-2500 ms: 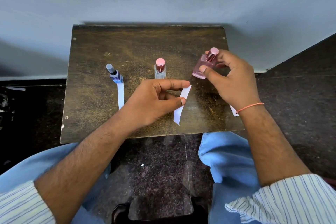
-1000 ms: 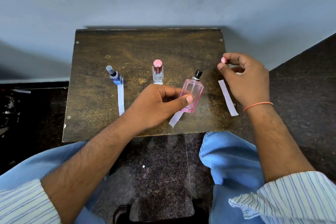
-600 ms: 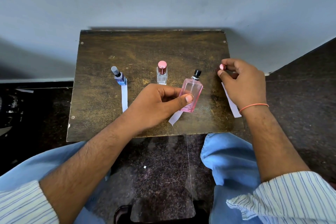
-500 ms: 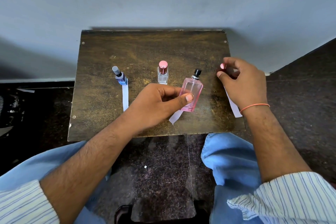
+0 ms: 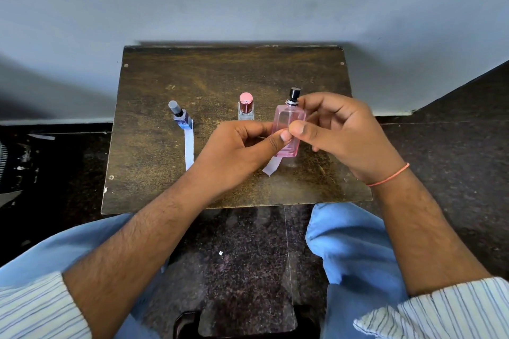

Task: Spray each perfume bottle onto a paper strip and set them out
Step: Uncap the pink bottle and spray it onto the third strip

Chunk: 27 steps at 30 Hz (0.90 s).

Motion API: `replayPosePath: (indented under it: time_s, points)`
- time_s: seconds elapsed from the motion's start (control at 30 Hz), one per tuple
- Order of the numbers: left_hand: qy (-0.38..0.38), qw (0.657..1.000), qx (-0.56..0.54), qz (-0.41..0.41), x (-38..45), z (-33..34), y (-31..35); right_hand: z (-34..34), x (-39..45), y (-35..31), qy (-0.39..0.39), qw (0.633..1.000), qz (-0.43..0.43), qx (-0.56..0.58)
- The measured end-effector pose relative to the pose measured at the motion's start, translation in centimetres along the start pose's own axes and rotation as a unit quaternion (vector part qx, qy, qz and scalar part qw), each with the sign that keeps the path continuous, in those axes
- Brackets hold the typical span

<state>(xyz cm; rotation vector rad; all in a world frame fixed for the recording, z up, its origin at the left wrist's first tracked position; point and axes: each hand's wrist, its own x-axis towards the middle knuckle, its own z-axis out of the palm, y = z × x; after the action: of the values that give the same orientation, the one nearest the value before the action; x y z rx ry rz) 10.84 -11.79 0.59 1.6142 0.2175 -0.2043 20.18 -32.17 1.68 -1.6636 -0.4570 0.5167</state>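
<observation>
On the left part of the bench (image 5: 154, 146) I see a blue bottle (image 5: 181, 118) with a grey cap, standing on the upper end of a white paper strip (image 5: 189, 148) that runs toward the lower edge. Near the centre of the frame stands a small clear bottle (image 5: 246, 109) with a pink cap. Just below it my left hand (image 5: 234, 157) has its fingers curled, and its thumb presses on the pink bottle (image 5: 287, 132); a second paper strip (image 5: 271, 168) comes out under this hand. The pink bottle is upright over the bench, its black spray head (image 5: 294, 93) uncovered. My right hand (image 5: 347, 135) grips the same bottle from the right side, thumb on the front, fingers behind the neck.
</observation>
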Motion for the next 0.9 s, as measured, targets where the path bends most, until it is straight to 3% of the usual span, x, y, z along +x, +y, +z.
replayPosePath:
  time_s: [0.13, 0.4, 0.6, 0.9]
  points:
    - [-0.011, 1.000, 0.000, -0.015, -0.1, 0.4, 0.5, 0.0, -0.1, 0.0, 0.002, 0.999, 0.020, 0.034]
    - [-0.050, 0.990, -0.035, -0.126, 0.0, 0.6, 0.7, -1.0, -0.4, -0.7, -0.005, 0.966, 0.100, 0.239]
    - [-0.029, 0.994, 0.056, -0.084, 0.1, 0.2, -0.3, -1.1, -0.1, -0.6, -0.008, 0.952, 0.134, 0.275]
    - [-0.020, 0.998, 0.026, -0.047, 0.2, 0.1, -0.3, -0.4, 0.0, -1.1, -0.056, 0.906, 0.189, 0.375]
